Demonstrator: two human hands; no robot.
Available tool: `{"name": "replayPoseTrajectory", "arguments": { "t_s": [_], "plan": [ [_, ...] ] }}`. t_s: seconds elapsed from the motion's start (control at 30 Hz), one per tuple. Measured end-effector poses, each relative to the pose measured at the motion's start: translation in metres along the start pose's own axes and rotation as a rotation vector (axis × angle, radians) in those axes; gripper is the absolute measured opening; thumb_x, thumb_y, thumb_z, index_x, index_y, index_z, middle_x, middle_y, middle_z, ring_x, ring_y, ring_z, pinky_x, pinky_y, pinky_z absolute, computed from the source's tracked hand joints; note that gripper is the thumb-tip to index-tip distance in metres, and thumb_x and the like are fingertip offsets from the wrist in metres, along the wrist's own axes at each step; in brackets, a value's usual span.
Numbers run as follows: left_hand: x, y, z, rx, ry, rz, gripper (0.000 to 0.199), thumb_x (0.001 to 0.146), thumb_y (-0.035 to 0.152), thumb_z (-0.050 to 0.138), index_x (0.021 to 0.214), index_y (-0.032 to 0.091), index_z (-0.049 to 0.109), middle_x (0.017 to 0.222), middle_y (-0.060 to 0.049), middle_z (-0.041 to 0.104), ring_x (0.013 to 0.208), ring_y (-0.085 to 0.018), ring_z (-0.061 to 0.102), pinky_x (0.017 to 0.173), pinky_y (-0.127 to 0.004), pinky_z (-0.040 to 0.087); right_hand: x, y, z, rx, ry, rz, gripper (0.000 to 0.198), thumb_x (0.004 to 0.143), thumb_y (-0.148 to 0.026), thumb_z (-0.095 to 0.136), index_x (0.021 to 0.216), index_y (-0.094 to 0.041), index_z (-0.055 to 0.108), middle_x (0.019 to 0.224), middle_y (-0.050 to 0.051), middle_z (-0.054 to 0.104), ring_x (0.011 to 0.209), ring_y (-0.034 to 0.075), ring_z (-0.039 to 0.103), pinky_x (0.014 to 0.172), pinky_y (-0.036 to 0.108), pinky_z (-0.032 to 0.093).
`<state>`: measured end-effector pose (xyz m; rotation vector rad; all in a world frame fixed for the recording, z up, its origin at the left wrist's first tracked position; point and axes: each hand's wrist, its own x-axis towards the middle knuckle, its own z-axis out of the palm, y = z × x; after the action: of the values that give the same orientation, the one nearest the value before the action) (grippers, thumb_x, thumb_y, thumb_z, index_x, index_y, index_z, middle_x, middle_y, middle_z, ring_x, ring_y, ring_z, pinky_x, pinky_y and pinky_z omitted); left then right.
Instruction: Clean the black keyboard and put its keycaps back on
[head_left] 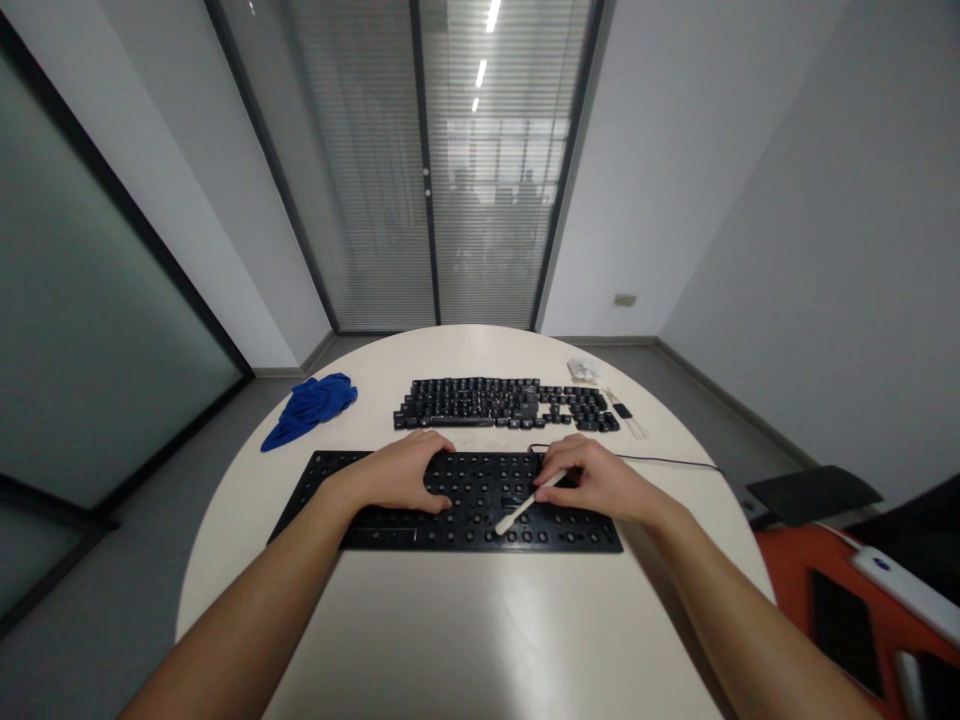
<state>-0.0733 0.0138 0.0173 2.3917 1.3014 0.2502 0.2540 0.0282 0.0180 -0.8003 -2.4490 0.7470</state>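
Note:
A black keyboard base with its keycaps off lies across the table in front of me. My left hand rests on its left-middle part, fingers toward the far edge and thumb spread apart, with nothing held. Over the right part of the base, my right hand pinches a white cotton swab. The swab slants down to the left, its thick tip at the base near the front edge. Beyond the base, the loose black keycaps are laid out in keyboard order.
A crumpled blue cloth lies at the table's far left. At the far right are a clear plastic bag and a small tool with a black part. A dark cable runs right. An orange seat holds a phone and a white power strip.

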Motion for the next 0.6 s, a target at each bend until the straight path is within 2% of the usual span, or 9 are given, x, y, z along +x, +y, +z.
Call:
{"name": "replayPoseTrajectory", "arguments": {
  "t_s": [0.27,0.6],
  "plan": [
    [0.001,0.004,0.0,0.01,0.0,-0.002,0.067,0.066,0.043,0.079,0.125,0.019,0.058,0.122,-0.01,0.062,0.113,-0.029,0.059,0.101,-0.037,0.047,0.003,-0.009,0.008,-0.04,-0.012,-0.041,0.02,0.085,-0.043,0.076,0.086,-0.023,0.079,0.083,0.003,0.077,0.078,0.016,0.069,0.082,0.032,0.047],
    [0.0,0.005,-0.001,0.017,0.0,0.005,0.068,0.066,0.043,0.079,0.125,0.019,0.058,0.122,-0.01,0.062,0.113,-0.029,0.059,0.1,-0.037,0.047,0.004,-0.009,0.012,-0.013,0.003,-0.06,0.02,0.086,-0.042,0.075,0.088,-0.022,0.079,0.083,0.003,0.076,0.077,0.016,0.069,0.078,0.03,0.049]
  ]
}}
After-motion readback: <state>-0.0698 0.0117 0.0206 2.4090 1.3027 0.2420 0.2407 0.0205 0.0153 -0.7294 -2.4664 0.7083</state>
